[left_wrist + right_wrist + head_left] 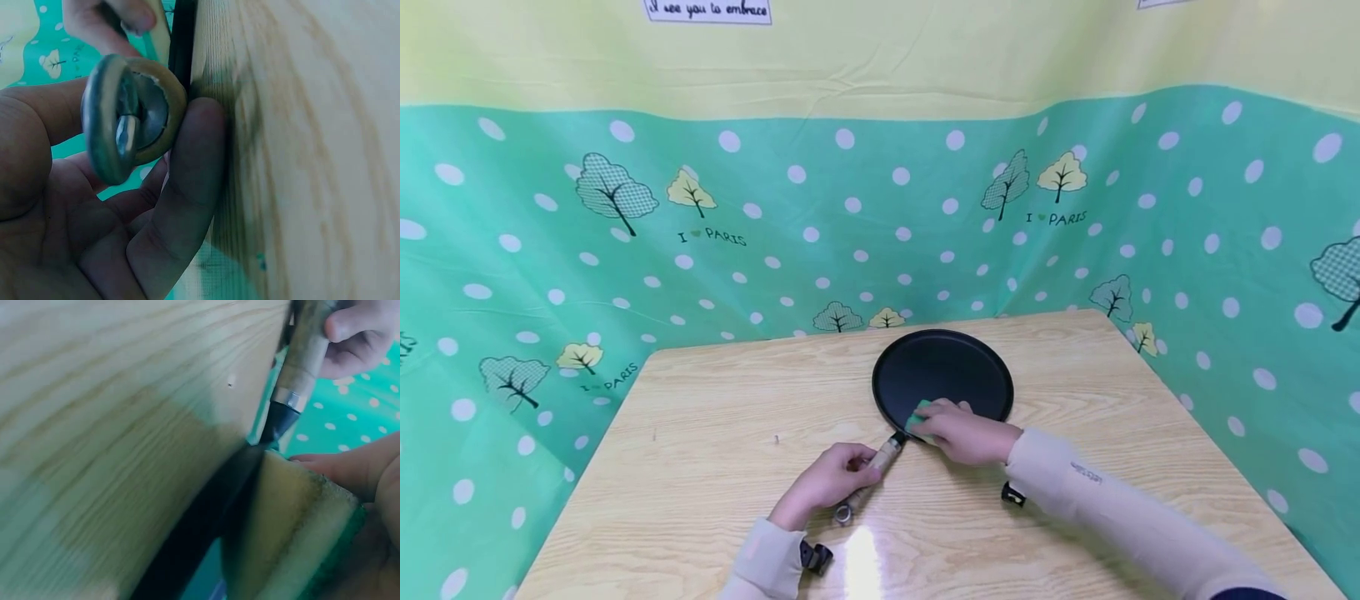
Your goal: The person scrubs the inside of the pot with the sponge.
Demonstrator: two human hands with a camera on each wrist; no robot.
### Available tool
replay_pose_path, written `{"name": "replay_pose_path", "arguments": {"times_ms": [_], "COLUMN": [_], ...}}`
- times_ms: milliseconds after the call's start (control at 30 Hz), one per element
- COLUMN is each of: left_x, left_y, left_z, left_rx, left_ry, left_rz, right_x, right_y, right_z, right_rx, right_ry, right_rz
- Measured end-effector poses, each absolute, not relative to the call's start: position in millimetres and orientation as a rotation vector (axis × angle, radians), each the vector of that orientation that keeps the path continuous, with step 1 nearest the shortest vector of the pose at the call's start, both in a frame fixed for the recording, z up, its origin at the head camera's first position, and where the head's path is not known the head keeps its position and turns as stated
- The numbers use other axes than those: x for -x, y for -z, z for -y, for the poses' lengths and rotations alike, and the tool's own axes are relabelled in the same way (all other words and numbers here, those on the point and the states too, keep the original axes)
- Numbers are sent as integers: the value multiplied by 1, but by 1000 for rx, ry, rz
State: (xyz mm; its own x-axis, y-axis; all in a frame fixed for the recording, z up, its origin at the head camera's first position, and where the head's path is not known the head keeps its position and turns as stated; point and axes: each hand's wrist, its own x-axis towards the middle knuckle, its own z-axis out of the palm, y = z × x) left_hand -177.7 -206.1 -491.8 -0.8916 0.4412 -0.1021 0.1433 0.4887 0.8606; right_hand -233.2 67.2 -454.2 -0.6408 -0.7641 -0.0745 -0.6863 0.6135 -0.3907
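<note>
A round black flat pan [936, 371] lies on the wooden table, its wooden handle [887, 454] pointing toward me. My left hand [835, 477] grips that handle between thumb and fingers; in the left wrist view a metal hanging ring [103, 119] shows at the handle's end. Near the pan's handle-side rim my right hand [966, 429] holds a sponge [919, 418] with a green scouring side. The right wrist view shows the yellowish sponge [281, 531] against the pan's dark edge [206, 519], close to where the handle joins.
The light wooden table [722, 408] spreads around the pan. Behind it and along both sides hangs a green and yellow curtain [850, 208] with dots and trees. A bright light reflection lies on the table near the front.
</note>
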Motion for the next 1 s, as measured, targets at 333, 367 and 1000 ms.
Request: {"name": "replay_pose_path", "arguments": {"times_ms": [333,367,1000], "left_x": [178,178,177], "left_y": [493,493,491], "left_z": [206,206,205], "left_rx": [-505,-511,-486], "left_ry": [-1367,-1366,-1377], "left_rz": [-2428,-2430,-2424], "right_x": [274,279,368], "right_y": [460,459,462], "right_z": [-20,-17,-12], "right_rx": [1145,1132,811], "right_ry": [438,426,406], "right_rz": [-2660,-2660,-2744]}}
